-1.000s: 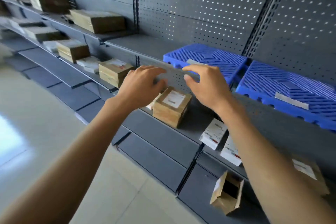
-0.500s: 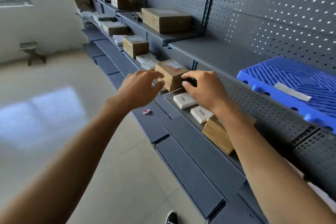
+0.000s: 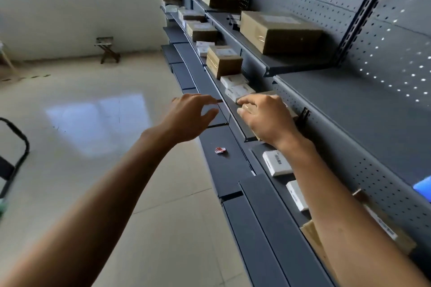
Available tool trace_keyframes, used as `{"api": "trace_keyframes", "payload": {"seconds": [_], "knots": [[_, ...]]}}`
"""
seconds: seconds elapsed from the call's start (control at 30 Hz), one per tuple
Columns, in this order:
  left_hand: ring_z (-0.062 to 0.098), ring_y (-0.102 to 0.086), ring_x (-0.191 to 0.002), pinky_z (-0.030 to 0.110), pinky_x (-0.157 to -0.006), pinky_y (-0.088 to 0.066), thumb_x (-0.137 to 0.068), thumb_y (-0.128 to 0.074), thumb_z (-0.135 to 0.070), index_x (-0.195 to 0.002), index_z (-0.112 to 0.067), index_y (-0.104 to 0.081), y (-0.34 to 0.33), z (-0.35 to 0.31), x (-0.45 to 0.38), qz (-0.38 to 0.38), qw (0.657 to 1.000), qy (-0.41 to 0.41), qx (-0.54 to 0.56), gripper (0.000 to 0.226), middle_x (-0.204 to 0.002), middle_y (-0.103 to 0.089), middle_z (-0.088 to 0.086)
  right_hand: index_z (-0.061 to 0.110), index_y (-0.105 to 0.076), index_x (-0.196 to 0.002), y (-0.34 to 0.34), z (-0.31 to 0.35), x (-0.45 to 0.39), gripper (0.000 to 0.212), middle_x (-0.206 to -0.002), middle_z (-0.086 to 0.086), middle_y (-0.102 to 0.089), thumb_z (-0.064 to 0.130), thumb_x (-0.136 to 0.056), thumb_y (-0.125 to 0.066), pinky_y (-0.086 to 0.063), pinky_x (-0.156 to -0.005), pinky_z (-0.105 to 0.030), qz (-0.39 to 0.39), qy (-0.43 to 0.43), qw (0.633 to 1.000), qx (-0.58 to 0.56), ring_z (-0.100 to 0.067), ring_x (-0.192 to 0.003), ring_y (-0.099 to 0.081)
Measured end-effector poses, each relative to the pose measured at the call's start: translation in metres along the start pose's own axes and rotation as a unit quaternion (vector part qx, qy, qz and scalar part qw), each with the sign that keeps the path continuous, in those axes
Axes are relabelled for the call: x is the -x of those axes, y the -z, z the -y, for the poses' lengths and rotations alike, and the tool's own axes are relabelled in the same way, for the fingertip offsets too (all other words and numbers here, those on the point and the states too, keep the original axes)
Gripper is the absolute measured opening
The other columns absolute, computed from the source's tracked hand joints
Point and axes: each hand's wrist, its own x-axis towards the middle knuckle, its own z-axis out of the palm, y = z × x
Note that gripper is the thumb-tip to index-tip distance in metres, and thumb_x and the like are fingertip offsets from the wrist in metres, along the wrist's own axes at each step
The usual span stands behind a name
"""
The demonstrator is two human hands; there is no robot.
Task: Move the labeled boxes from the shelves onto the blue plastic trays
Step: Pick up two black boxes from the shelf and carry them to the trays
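Note:
My right hand (image 3: 265,119) lies on a brown cardboard box (image 3: 264,94) on the middle shelf, its fingers bent over the box's left end; the hand hides most of the box. Just left of it, my left hand (image 3: 191,116) hovers over the lower shelf with fingers spread, holding nothing. Further along the middle shelf stand another labeled brown box (image 3: 224,63) and two flat white boxes (image 3: 234,80). Only a corner of a blue tray (image 3: 423,187) shows at the right edge.
A large brown box (image 3: 279,32) sits on the upper shelf, with several more behind it. White boxes (image 3: 276,163) and a brown box (image 3: 311,235) lie under my right forearm. A red wrapper (image 3: 220,150) lies on the lower shelf. A stool (image 3: 107,50) stands by the far wall.
The view has swung left along the shelves, so the blue trays have almost left the frame. My right hand now covers the brown box; my left hand has spread beside it.

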Motion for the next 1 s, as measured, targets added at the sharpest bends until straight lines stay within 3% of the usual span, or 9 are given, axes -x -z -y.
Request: {"api": "trace_keyframes", "payload": {"seconds": [0.17, 0.47, 0.57, 0.8, 1.0], "knots": [[0.024, -0.062, -0.121, 0.037, -0.097, -0.046, -0.102, -0.057, -0.036, -0.13, -0.023, -0.066, 0.001, 0.061, -0.036, -0.012, 0.999, 0.037, -0.011, 0.033, -0.133, -0.067, 0.001, 0.021, -0.069, -0.127, -0.037, 0.011, -0.066, 0.032, -0.121, -0.004, -0.071, 0.03, -0.097, -0.065, -0.049, -0.089, -0.027, 0.038, 0.02, 0.999, -0.018, -0.021, -0.108, -0.066], [0.024, -0.062, -0.12, 0.044, -0.097, -0.051, -0.101, -0.055, -0.042, -0.13, -0.025, -0.065, 0.024, 0.218, -0.126, -0.022, 0.997, 0.072, -0.032, 0.036, -0.131, -0.068, 0.002, 0.021, -0.069, -0.127, -0.126, 0.064, -0.222, 0.032, -0.125, -0.006, -0.07, 0.032, -0.097, -0.065, -0.052, -0.099, -0.041, 0.06, 0.059, 0.996, 0.007, -0.025, -0.117, -0.064], [0.024, -0.062, -0.12, 0.043, -0.096, -0.051, -0.101, -0.055, -0.042, -0.131, -0.025, -0.065, 0.037, 0.259, -0.156, -0.022, 0.997, 0.071, -0.033, 0.035, -0.131, -0.068, 0.001, 0.02, -0.069, -0.127, -0.147, 0.083, -0.268, 0.032, -0.127, -0.004, -0.07, 0.031, -0.097, -0.064, -0.052, -0.099, -0.038, 0.062, 0.067, 0.996, 0.013, -0.023, -0.119, -0.063], [0.023, -0.062, -0.12, 0.039, -0.094, -0.049, -0.101, -0.056, -0.04, -0.131, -0.023, -0.065, 0.046, 0.314, -0.226, -0.018, 0.998, 0.049, -0.025, 0.036, -0.131, -0.068, 0.001, 0.026, -0.068, -0.127, -0.176, 0.088, -0.349, 0.032, -0.126, -0.005, -0.069, 0.037, -0.097, -0.063, -0.051, -0.092, -0.035, 0.074, 0.028, 0.997, 0.026, -0.025, -0.114, -0.063], [0.023, -0.063, -0.118, 0.034, -0.09, -0.045, -0.102, -0.053, -0.046, -0.134, -0.023, -0.063, 0.03, 0.348, -0.295, 0.019, 0.999, 0.04, -0.025, 0.04, -0.135, -0.066, 0.001, 0.028, -0.066, -0.13, -0.19, 0.063, -0.417, 0.035, -0.126, -0.009, -0.067, 0.04, -0.098, -0.062, -0.049, -0.097, -0.038, 0.108, -0.004, 0.993, 0.043, -0.028, -0.119, -0.059]]}}
